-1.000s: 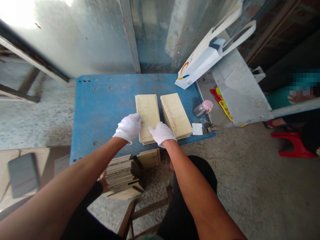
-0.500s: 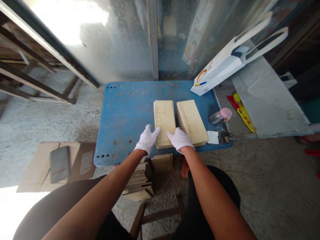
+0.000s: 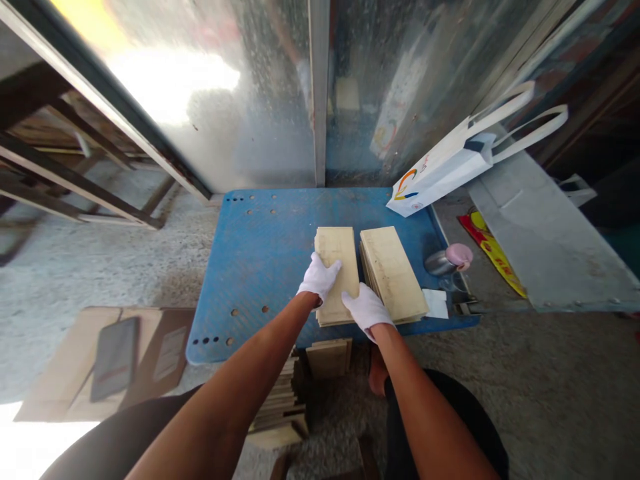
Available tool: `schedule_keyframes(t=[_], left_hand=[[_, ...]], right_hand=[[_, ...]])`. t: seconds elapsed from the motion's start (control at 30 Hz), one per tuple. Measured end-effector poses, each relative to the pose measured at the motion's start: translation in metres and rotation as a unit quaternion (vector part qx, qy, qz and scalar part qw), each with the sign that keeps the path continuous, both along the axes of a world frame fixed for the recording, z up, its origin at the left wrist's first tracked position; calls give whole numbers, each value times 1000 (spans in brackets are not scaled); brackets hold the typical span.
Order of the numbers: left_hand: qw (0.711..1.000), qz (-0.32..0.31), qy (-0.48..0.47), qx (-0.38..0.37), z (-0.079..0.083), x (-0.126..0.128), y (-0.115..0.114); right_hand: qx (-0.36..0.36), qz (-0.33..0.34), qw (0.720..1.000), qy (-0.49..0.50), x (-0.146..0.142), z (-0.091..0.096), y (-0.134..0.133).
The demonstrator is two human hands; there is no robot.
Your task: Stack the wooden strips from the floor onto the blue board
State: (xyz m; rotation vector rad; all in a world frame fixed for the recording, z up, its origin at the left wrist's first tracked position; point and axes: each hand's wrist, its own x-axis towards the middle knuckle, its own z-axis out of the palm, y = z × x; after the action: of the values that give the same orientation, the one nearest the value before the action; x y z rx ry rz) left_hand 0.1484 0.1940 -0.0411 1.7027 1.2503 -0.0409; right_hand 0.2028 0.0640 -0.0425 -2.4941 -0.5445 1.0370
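White gloves on both hands. My left hand (image 3: pixel 319 279) lies flat on the left stack (image 3: pixel 338 275) of pale wood boards, fingers together, gripping nothing. My right hand (image 3: pixel 367 308) sits on that stack's near right corner, fingers curled, though I can't tell if it's really clamped on a board. The stack sits on the blue table (image 3: pixel 260 253), just beside a second stack (image 3: pixel 394 273). A white bag (image 3: pixel 440 167) with an orange and blue logo leans at the far right corner; I can't read any writing on it. A pink-capped bottle (image 3: pixel 447 259) lies on the right edge.
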Motion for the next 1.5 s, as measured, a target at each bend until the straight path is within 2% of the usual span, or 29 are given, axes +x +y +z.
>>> schedule_keyframes(t=[0.27,0.37,0.43,0.5,0.6,0.7,0.77,0.8,0.87,0.97,1.13,1.33,1.5], left_hand=[[1000,7,2,8,0,1,-5],[998,38,4,41,2,-12,-6],[995,59,13,74,2,-29,-16],[993,54,36,100,1,-53,-37],[984,-4,89,151,-8,-98,-90],[967,-148,67,198,-24,-142,-143],[947,-230,86,207,-35,-161,-165],[940,-244,108,214,-40,-167,-170],[925,-266,142,230,-45,-170,-172],[909,-287,171,249,-48,-160,-162],[897,-285,221,255,-49,-144,-155],[884,-300,222,281,-50,-151,-164],[874,-335,221,274,-57,-154,-159]], right_hand=[[-1,-5,999,31,5,8,-1],[-32,12,999,4,6,17,-1],[-47,27,998,-37,9,25,-1],[-47,35,996,-69,12,33,-2],[-28,36,996,-80,16,44,-6],[-15,33,997,-75,19,52,-13],[-6,31,997,-72,21,57,-17],[1,29,997,-71,21,59,-19],[17,24,997,-68,22,63,-23],[34,21,997,-66,24,68,-28],[54,11,997,-60,26,74,-33],[83,5,995,-63,28,78,-37],[96,6,994,-55,30,80,-38]])
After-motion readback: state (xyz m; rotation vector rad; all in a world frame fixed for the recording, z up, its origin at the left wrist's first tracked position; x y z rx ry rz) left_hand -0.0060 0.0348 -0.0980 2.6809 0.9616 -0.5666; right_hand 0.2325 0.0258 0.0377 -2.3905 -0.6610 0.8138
